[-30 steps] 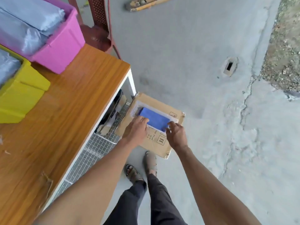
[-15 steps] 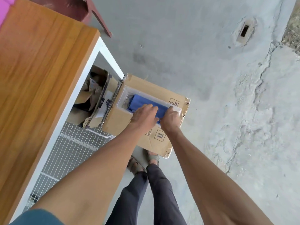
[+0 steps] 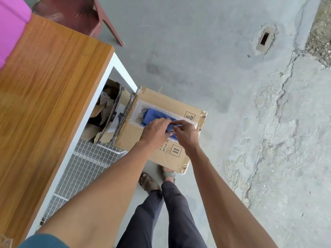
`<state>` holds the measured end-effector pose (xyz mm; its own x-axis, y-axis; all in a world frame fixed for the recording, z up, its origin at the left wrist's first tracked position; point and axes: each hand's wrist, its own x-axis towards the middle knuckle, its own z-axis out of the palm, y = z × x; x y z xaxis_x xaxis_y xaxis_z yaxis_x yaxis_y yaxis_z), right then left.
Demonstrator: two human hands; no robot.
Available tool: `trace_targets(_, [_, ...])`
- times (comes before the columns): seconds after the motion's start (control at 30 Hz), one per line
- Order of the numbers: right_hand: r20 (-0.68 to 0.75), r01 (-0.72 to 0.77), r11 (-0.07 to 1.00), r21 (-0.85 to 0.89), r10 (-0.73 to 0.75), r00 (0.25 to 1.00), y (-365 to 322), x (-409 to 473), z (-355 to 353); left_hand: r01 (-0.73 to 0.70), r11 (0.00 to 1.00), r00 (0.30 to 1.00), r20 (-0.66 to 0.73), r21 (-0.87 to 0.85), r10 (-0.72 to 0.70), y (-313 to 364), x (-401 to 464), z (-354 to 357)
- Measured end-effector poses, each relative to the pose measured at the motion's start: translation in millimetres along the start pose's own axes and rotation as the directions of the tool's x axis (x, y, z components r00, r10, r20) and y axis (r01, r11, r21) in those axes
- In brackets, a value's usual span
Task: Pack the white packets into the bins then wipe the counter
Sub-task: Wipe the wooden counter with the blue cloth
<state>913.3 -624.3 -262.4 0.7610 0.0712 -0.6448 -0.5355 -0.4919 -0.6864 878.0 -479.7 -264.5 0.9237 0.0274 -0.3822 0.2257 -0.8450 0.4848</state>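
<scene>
Head view, looking down. Both hands meet at center frame over a clear plastic tub (image 3: 137, 111) that sits on a cardboard box (image 3: 161, 153) on the concrete floor (image 3: 197, 51). Left hand (image 3: 155, 132) has its fingers curled onto a blue cloth (image 3: 155, 114) in the tub, grasping it. Right hand (image 3: 185, 134) pinches the same cloth between thumb and fingertips, just beside the left hand. Cloth partly bunched inside the tub; some brownish items at the tub's left end, too small to tell.

Wooden counter (image 3: 44, 95) fills left of frame, white frame edge along its right side. Pink bin (image 3: 10, 27) at upper left corner, only a corner showing, contents out of view. No white packets visible in this frame. Below the counter: wire mesh shelf (image 3: 84, 169) and an open carton (image 3: 105, 115) with crumpled paper. Dark red plastic chair (image 3: 77, 13) at top, behind the counter. Person's feet in sandals (image 3: 148, 181) at lower center, dark trousers. Floor drain (image 3: 264, 38) at upper right, cracks in concrete on the right.
</scene>
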Motion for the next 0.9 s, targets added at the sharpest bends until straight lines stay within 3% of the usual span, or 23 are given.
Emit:
trace_targets(0.1, [-0.007, 0.109, 0.985, -0.134, -0.111, 0.994, -2.7, -9.6, -5.2, 0.041, 0.998, 0.996, -0.073, -0.053, -0.045, 0.1, -5.8, -15.9])
trace_targets(0.23, [0.008, 0.238, 0.887, -0.395, -0.256, 0.967, -2.7, -22.5, -7.1, 0.038, 0.979, 0.992, -0.109, -0.202, -0.061, 0.0, -21.3, -40.1])
trace_targets(0.4, [0.052, 0.322, 0.829, -0.458, -0.337, 0.94, -19.4, -35.7, -7.2, 0.035, 0.979, 0.983, -0.171, -0.203, -0.07, 2.5, -42.6, -70.6])
trace_targets(0.57, [0.01, 0.379, 0.856, -0.351, -0.401, 0.916, -52.8, -63.0, -21.3, 0.073, 0.957, 0.921, -0.349, -0.28, -0.172, 11.8, -80.6, -110.5])
trace_targets(0.77, [0.14, 0.524, 0.822, -0.221, -0.505, 0.851, -118.1, -102.0, -44.4, 0.155, 0.898, 0.819, -0.455, -0.412, -0.35, 8.6, -139.1, -161.5])
trace_targets(0.9, [0.258, 0.613, 0.774, -0.157, -0.567, 0.782, -169.8, -134.7, -42.5, 0.113, 0.806, 0.737, -0.495, -0.581, -0.461, 2.6, -187.4, -193.7])
